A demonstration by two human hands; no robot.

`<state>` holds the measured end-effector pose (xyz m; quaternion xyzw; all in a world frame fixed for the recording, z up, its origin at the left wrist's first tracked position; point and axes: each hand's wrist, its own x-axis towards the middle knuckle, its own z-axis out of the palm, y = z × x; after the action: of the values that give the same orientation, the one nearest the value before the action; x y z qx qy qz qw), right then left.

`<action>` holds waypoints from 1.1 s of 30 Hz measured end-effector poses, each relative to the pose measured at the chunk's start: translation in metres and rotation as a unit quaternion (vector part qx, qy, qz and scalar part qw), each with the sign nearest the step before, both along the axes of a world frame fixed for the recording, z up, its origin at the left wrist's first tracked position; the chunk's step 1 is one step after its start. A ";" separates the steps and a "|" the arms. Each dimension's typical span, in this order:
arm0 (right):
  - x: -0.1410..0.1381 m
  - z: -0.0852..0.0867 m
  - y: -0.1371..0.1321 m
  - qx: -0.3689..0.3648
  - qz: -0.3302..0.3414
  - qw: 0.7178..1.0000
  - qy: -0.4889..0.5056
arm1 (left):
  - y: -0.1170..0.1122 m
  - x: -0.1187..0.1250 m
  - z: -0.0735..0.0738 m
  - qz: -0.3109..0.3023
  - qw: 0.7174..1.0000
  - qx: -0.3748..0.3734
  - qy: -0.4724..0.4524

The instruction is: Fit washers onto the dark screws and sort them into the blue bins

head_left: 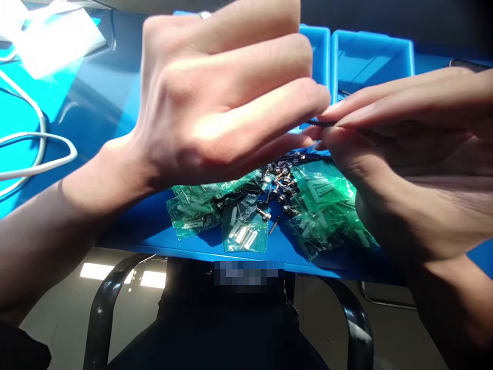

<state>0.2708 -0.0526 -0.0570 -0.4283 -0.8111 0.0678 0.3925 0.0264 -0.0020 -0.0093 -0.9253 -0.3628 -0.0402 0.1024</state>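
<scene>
A dark threaded screw spans the gap between my two hands, above the blue table. My right hand pinches one end of it between thumb and forefinger. The fingers of my left hand are curled, and its thumb and forefinger close around the screw's other end, which they partly hide. Below lies a loose pile of screws with hex heads. Small clear greenish bags with white wall plugs and screws lie around the pile, and more bags are heaped to its right.
Blue plastic bins stand at the back, partly behind my hands. A white cable loops on the left, near white sheets in glare. The table's front edge is close to my lap, between black chair armrests.
</scene>
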 end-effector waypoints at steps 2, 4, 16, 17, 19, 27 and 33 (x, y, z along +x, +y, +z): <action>-0.005 -0.002 -0.001 -0.016 -0.025 0.998 0.057 | -0.002 0.002 0.004 0.037 0.999 -0.011 0.007; -0.011 0.003 0.001 -0.025 -0.018 0.998 0.058 | 0.001 -0.001 0.002 0.040 0.999 0.019 -0.021; -0.040 0.032 0.045 -0.022 0.064 0.993 0.101 | 0.013 -0.020 -0.025 -0.039 0.951 0.185 -0.243; -0.041 0.029 0.045 -0.014 0.054 0.993 0.103 | 0.015 -0.022 -0.029 -0.058 0.943 0.193 -0.264; -0.041 0.026 0.044 -0.010 0.027 0.995 0.096 | 0.019 -0.027 -0.035 -0.096 0.929 0.196 -0.298; -0.005 0.005 0.047 0.181 0.013 0.983 -0.006 | 0.027 -0.050 -0.032 -0.124 0.944 0.197 -0.236; 0.000 0.003 0.049 0.261 0.049 0.957 -0.117 | 0.034 -0.048 -0.034 -0.090 0.939 0.260 -0.206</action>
<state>0.2709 -0.0039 -0.0540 -0.2752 -0.8611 -0.1777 0.3888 -0.0213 0.0317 -0.0432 -0.8666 -0.2684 -0.3317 0.2587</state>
